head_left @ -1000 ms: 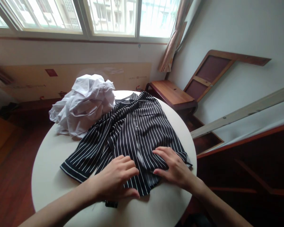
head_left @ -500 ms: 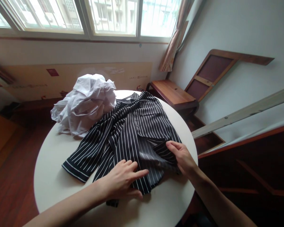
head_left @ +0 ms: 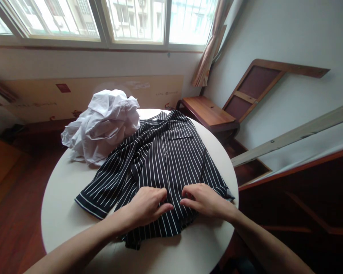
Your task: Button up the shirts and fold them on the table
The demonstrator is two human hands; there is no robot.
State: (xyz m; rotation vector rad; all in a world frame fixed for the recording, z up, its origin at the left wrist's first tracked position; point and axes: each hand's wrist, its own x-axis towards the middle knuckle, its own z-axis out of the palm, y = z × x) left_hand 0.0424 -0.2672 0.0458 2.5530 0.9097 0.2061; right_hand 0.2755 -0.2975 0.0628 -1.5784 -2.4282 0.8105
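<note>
A black shirt (head_left: pixel 183 156) with white stripes lies front up, its button placket running down the middle. My left hand (head_left: pixel 150 205) is over the lower front, left of the placket, with bent fingers and the thumb apart from them. Facing it, my right hand (head_left: pixel 204 199) is over the right side of the hem, fingers curved and a gap between thumb and forefinger. Neither hand grips cloth that I can see. The left sleeve in view spreads toward the table's left; the right one runs down to a cuff partly behind my right hand.
The shirt lies on a round white table (head_left: pixel 65 198). A crumpled heap of white cloth (head_left: pixel 103 125) sits at the back left of it. Beyond stand a wooden bench (head_left: pixel 207 110), a cardboard sheet (head_left: pixel 125 89) and a window. A pale rail (head_left: pixel 291 133) slants at the right.
My right hand has let go of the raised shirt front and moved left and down. The flap now lies flat over the lower front. My left hand has shifted slightly, its fingers more bent.
</note>
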